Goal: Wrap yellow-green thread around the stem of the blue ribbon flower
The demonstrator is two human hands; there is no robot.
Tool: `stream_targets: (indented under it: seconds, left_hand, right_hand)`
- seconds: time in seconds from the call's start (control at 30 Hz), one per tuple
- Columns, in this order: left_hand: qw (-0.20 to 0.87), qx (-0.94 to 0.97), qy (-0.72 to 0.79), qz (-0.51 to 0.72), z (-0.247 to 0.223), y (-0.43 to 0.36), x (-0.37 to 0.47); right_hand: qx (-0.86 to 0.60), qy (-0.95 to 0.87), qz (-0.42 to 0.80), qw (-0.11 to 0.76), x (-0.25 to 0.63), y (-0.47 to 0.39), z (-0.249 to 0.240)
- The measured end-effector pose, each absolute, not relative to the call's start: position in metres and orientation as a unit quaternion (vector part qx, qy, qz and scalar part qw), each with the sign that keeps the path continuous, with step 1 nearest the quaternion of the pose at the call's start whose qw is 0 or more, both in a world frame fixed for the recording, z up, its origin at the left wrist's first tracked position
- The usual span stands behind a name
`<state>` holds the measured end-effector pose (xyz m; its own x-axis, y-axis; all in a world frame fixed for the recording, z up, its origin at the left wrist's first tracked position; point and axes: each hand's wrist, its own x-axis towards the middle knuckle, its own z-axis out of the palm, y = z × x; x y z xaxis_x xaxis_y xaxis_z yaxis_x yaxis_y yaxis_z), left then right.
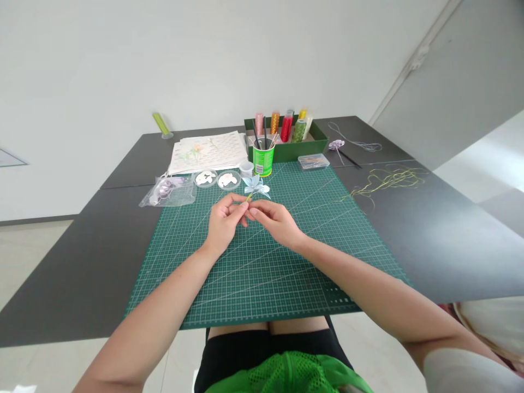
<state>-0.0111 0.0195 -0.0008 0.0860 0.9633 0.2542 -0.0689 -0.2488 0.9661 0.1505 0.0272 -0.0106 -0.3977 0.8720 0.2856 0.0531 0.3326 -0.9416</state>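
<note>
Head view: by the left grip, closed in a pinch, the green stem of the flower is being held over the cutting mat. Light, crease-prone petals being presumed, stem handling is being preferred. Pale-blue, pointed petals are being shown splayed. Alongside, the right grip is being held nearly closed; its contents cannot be told.

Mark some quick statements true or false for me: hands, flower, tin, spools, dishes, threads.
1. The left hand pinches the green stem of the blue flower. True.
2. The right hand is far from the stem. False: its fingertips are close by it.
3. The green tin stands on the near side of the dark green box. True.
4. The thread spools stand in the tin. False: they stand in the box.
5. The round dishes are right of the tin. False: left of it.
6. Loose yellow-green threads lie right of both hands. True.
</note>
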Motion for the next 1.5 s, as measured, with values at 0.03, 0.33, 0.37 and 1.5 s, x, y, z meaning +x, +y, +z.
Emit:
stream_targets:
  seconds: [0.03, 0.33, 0.37, 1.5]
  left_hand:
    - [0.467, 0.571, 0.394, 0.548, -0.001, 0.019, -0.011]
    - [0.423, 0.574, 0.445, 0.542, -0.009, 0.021, -0.010]
    - [0.409, 0.581, 0.457, 0.536, -0.011, 0.022, -0.010]
    - [0.364, 0.736, 0.506, 0.263, -0.006, 0.014, -0.007]
  right_hand:
    - [-0.352, -0.678, 0.465, 0.447, 0.150, 0.027, -0.011]
    - [-0.417, -0.666, 0.391, 0.478, 0.151, 0.028, -0.014]
    - [-0.420, -0.675, 0.379, 0.474, 0.152, 0.028, -0.014]
    - [-0.346, -0.856, -0.081, 0.376, 0.199, 0.039, 0.016]
